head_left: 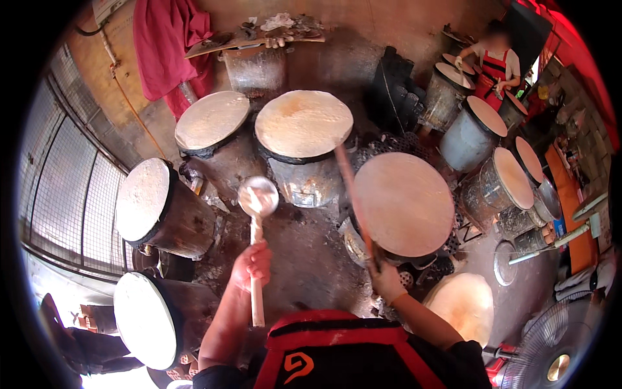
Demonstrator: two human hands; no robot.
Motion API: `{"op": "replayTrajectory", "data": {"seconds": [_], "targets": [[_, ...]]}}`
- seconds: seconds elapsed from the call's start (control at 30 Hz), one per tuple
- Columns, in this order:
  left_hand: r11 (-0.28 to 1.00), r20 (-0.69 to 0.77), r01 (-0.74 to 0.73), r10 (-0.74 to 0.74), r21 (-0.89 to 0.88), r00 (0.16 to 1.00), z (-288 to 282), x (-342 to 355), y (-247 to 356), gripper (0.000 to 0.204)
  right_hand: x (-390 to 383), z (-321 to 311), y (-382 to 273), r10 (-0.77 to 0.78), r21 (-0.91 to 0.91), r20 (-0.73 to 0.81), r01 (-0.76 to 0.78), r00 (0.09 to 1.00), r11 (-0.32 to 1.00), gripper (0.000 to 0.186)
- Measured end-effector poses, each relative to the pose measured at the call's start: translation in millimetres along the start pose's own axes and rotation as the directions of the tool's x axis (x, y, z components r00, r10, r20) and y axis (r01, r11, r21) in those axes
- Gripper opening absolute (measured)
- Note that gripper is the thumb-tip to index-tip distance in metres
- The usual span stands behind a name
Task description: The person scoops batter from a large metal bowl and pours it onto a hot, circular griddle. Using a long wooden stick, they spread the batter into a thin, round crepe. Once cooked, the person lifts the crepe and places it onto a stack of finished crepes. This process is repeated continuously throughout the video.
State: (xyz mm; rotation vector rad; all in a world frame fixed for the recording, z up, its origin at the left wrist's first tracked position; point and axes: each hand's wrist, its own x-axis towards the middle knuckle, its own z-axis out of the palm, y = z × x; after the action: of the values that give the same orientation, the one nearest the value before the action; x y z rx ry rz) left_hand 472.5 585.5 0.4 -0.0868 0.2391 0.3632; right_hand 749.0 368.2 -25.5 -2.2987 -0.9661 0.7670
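Observation:
My left hand (pixel 253 264) is closed around the pale handle of a ladle (pixel 258 196), whose round bowl points away from me and has whitish stuff in it. The bowl is over the floor, apart from the drums. In my right hand (pixel 387 284) is a long, thin brown stick (pixel 350 185), smeared by motion, its far end near the edge of the far middle griddle. Just ahead of that hand lies a round griddle (pixel 405 204) covered with a pale, even layer. A browner pale round (pixel 461 308) shows beside my right forearm.
Several drums with pale round tops (pixel 304 123) ring me, including a left one (pixel 144 201) and a near-left one (pixel 146 321). A fan (pixel 558 350) stands near right. At far right a co-worker (pixel 499 68) in a red apron works by other drums.

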Motion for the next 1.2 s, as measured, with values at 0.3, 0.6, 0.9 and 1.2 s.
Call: {"op": "replayTrajectory", "data": {"seconds": [0.3,0.6,0.9,1.2], "targets": [[0.951,-0.34,0.018,0.093,0.31,0.936,-45,-28,48,0.01,29,78,-181,-0.407,0.13,0.555,0.407,0.726,0.904,0.051],[0.939,-0.305,-0.333,0.293,-0.087,0.906,-10,-54,121,0.014,362,47,-54,0.021,-0.029,-0.242,-0.028,0.97,0.999,0.032],[0.866,-0.306,-0.427,0.345,-0.262,0.887,11,-22,154,0.015,587,0,-40,0.043,0.025,-0.143,-0.04,0.989,0.999,0.055],[0.847,-0.346,-0.412,0.296,-0.336,0.89,18,1,174,0.01,515,24,-71,0.079,0.149,-0.265,-0.04,0.961,0.988,0.053]]}}
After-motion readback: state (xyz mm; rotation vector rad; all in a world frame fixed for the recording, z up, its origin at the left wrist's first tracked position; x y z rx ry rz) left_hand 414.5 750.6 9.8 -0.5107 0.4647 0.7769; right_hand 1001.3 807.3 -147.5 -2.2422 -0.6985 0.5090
